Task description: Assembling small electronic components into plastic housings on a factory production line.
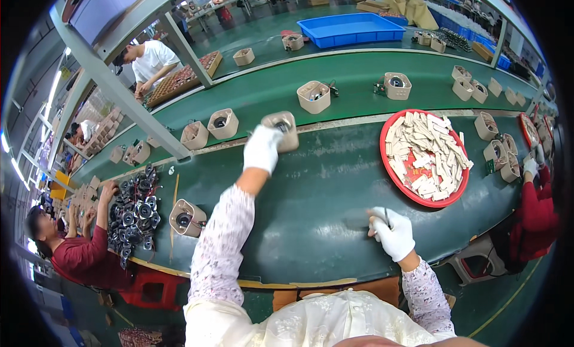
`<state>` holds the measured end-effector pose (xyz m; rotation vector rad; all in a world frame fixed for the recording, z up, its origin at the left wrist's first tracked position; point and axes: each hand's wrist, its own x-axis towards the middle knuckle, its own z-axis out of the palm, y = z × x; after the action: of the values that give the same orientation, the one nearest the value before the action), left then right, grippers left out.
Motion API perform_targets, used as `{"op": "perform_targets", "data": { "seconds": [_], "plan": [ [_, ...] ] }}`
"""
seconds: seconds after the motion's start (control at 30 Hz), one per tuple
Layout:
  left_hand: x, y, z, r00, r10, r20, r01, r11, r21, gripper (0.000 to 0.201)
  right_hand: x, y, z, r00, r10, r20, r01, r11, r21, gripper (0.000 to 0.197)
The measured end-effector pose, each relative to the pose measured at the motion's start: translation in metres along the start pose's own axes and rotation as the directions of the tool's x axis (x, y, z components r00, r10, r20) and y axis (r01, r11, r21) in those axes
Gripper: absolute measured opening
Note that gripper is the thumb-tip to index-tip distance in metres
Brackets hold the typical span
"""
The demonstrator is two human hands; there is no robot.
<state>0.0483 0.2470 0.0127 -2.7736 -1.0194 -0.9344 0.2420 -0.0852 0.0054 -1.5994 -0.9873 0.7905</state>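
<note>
My left hand (262, 147), in a white glove, reaches across the bench and is closed on a beige speaker housing (289, 139) with a dark round speaker inside. The housing is near the edge of the conveyor belt and a little blurred. In a white glove too, my right hand (393, 234) is above the green bench, in front of the red tray. Its fingers are closed round a thin dark pen-like tool (387, 218), whose far end is smeared by motion. Another beige housing with a speaker (186, 218) stands on the bench left of my left forearm.
A round red tray (391, 182) holds many cream-coloured strips. Beige housings (315, 97) stand along the green conveyor belt (359, 73). Loose speakers (136, 212) are piled at the left. Co-workers sit on both sides, and a grey frame post (122, 87) rises at the left.
</note>
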Motion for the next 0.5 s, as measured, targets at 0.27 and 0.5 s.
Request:
{"op": "perform_targets", "data": {
  "seconds": [0.27,0.5],
  "plan": [
    [-0.159,0.157,-0.090,0.971,0.236,0.047,-0.171,0.814,-0.555,0.028,-0.003,-0.033,0.036,0.977,-0.211,-0.022,0.212,0.976,0.049,0.026],
    [-0.147,0.120,-0.114,0.700,0.655,0.285,-0.613,0.755,-0.231,0.061,0.010,-0.001,0.049,0.891,-0.454,-0.012,0.443,0.874,-0.198,0.026]
  ]
}}
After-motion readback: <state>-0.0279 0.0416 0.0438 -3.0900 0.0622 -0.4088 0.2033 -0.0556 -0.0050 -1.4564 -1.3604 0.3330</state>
